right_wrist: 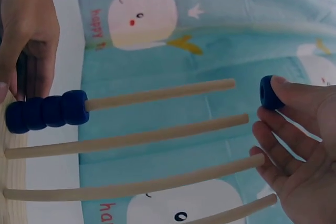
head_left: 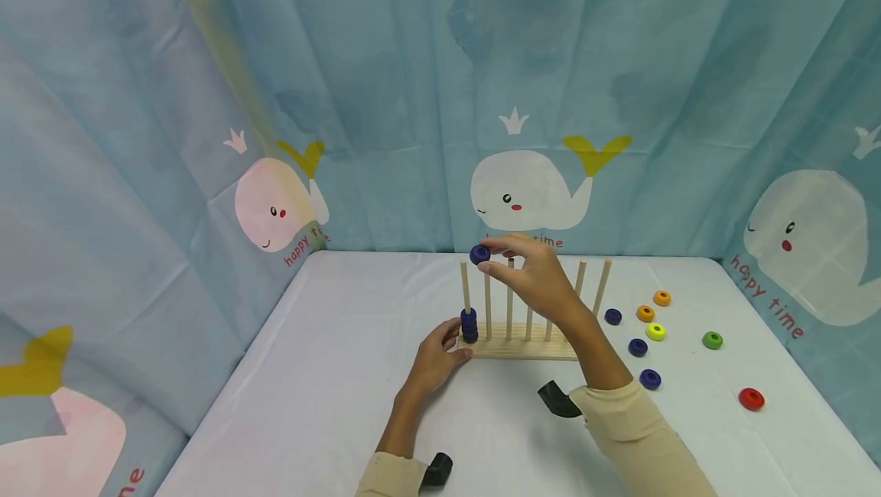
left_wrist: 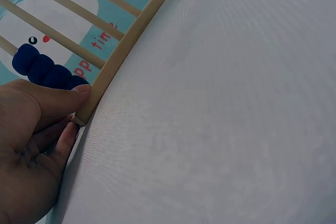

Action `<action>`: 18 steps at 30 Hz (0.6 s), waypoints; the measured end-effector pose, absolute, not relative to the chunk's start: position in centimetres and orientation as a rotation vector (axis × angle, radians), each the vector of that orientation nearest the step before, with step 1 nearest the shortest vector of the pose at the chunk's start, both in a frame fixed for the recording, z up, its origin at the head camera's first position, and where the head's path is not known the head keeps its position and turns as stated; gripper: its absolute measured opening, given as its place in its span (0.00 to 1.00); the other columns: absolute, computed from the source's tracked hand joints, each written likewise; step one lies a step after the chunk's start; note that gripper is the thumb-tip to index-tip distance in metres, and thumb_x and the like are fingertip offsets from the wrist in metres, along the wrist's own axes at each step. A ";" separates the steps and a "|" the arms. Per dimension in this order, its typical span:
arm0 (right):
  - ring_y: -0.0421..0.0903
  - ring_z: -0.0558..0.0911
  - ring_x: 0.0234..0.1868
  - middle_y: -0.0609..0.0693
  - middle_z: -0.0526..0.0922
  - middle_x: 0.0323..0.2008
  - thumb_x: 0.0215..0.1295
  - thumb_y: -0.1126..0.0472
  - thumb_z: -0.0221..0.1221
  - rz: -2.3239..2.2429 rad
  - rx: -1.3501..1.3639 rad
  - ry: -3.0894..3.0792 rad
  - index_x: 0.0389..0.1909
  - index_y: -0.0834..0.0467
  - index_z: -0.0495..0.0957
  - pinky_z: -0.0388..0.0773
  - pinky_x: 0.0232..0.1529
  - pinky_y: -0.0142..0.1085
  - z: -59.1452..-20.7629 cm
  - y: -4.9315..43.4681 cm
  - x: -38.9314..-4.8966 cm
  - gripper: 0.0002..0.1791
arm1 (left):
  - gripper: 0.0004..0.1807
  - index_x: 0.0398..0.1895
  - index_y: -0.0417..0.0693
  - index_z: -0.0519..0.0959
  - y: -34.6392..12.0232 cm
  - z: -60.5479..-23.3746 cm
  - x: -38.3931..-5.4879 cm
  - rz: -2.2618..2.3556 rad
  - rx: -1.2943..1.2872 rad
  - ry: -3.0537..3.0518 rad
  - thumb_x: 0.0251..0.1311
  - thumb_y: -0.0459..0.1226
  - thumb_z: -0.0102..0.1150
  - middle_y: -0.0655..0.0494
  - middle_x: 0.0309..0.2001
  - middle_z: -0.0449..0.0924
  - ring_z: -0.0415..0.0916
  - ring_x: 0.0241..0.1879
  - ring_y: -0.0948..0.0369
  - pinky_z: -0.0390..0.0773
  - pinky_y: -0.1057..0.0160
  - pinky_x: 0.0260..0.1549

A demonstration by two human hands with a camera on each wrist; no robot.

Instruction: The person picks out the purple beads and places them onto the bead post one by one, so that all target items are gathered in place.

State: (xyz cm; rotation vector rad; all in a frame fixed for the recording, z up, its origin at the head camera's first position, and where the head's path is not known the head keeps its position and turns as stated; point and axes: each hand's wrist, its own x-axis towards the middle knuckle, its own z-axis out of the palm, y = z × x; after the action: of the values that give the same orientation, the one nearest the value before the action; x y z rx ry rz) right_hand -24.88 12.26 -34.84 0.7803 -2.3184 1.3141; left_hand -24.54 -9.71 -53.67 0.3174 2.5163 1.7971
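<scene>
Between the dark blue ring [head_left: 479, 254] and the tip of the leftmost peg [head_left: 466, 287] the gap is free; lower down, stacked rings [head_left: 469, 326] crowd its foot. The second peg [head_left: 488, 306] stands close beside, narrowing any sideways pass. The left hand [head_left: 437, 357] blocks the left end of the wooden base [head_left: 519, 350]. Further left, the table [head_left: 351, 344] offers open room. Behind the right hand [head_left: 535, 275], clearance among the remaining pegs [head_left: 602, 288] is hard to judge.
</scene>
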 end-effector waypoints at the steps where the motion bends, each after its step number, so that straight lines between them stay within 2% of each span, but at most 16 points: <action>1: 0.48 0.83 0.52 0.50 0.88 0.52 0.68 0.59 0.72 1.314 0.779 -2.326 0.60 0.56 0.86 0.86 0.53 0.52 -34.9 12.1 -24.9 0.20 | 0.36 0.76 0.40 0.70 -9.7 -53.7 -24.5 1.797 0.322 2.518 0.65 0.31 0.71 0.41 0.72 0.74 0.72 0.73 0.46 0.76 0.61 0.72; 11: 0.53 0.87 0.54 0.54 0.89 0.52 0.69 0.60 0.71 1.249 0.824 -2.370 0.60 0.62 0.85 0.88 0.58 0.52 -35.1 11.0 -25.4 0.20 | 0.37 0.76 0.39 0.70 -9.7 -53.5 -24.4 1.794 0.330 2.518 0.65 0.30 0.71 0.42 0.73 0.74 0.72 0.73 0.46 0.75 0.60 0.73; 18: 0.56 0.86 0.54 0.55 0.87 0.55 0.71 0.60 0.70 1.238 0.862 -2.399 0.61 0.62 0.84 0.89 0.56 0.51 -35.3 10.6 -25.6 0.20 | 0.36 0.76 0.39 0.70 -9.7 -53.5 -24.4 1.788 0.340 2.526 0.65 0.31 0.72 0.40 0.73 0.74 0.72 0.73 0.44 0.76 0.57 0.73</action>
State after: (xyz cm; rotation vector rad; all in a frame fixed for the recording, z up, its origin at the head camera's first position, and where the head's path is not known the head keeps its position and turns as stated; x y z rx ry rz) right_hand -25.63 10.57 -35.27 0.8618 -2.3987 1.2380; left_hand -24.37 -9.69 -53.51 0.3404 2.5258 1.7884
